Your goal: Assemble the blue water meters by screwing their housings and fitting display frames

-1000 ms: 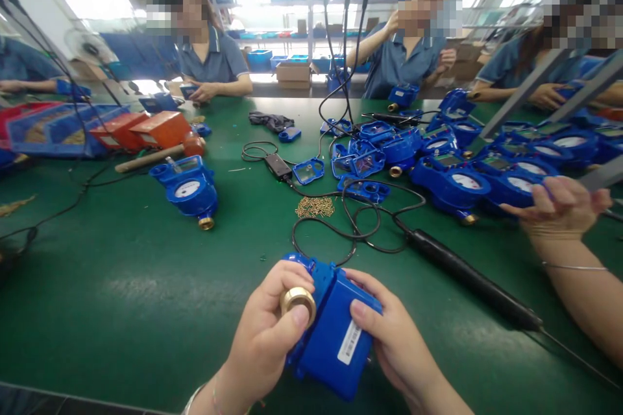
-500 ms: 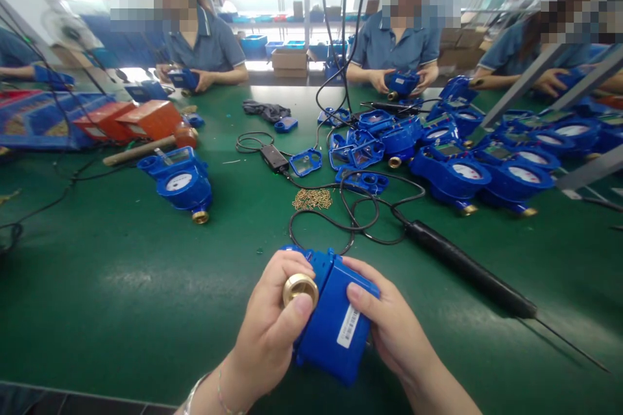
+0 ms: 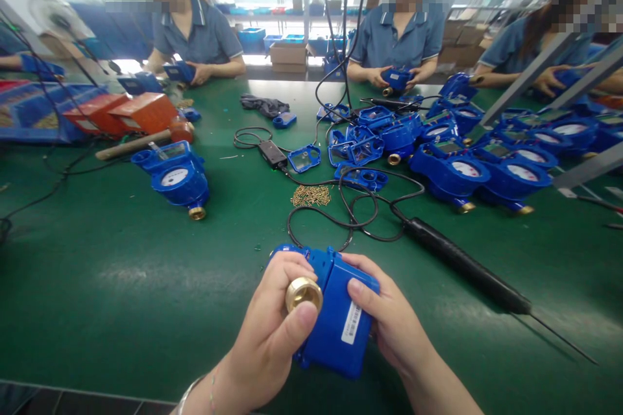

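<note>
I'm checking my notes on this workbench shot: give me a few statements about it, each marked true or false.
1. The left hand and right hand both grip the blue meter. True.
2. A brass fitting on that meter sits right by the left thumb. True.
3. The black pen-shaped tool is in the right hand. False: it lies on the green table, apart from both hands.
4. The pile of small brass screws sits inside a box. False: it lies loose on the table.
5. A white label shows on the held meter. True.
</note>
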`<state>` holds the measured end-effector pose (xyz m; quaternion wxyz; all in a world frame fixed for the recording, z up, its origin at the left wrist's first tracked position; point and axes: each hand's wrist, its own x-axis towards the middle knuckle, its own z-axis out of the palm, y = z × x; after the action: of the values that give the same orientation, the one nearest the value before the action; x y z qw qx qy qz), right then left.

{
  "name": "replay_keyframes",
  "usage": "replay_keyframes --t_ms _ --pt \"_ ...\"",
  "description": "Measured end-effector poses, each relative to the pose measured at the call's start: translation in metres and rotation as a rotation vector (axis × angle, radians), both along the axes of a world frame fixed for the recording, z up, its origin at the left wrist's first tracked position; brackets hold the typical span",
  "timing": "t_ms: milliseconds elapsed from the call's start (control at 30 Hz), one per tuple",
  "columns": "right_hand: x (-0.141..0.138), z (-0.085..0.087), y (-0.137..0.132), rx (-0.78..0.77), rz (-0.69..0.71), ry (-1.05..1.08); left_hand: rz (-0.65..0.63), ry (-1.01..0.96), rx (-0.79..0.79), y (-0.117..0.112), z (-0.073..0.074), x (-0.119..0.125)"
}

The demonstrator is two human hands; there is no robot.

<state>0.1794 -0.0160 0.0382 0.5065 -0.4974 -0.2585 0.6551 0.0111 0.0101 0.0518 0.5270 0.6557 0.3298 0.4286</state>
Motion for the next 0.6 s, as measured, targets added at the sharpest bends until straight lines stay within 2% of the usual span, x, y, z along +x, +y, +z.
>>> replay_keyframes --t_ms 267,467,600 --pt "0.0075 -0.0075 -0.0012 0.014 0.052 -0.002 0.109 0.019 -0.098 -0.0013 0.0047 0.0056" --pt "0.0066 -0.0067 -0.0023 0.053 0.053 -0.079 0.125 0.072 -0.067 -0.0005 0.0064 0.0077" --pt "0.0042 -0.0055 -0.0036 0.037 0.036 -0.038 0.063 0.085 -0.033 0.0008 0.0075 0.0063"
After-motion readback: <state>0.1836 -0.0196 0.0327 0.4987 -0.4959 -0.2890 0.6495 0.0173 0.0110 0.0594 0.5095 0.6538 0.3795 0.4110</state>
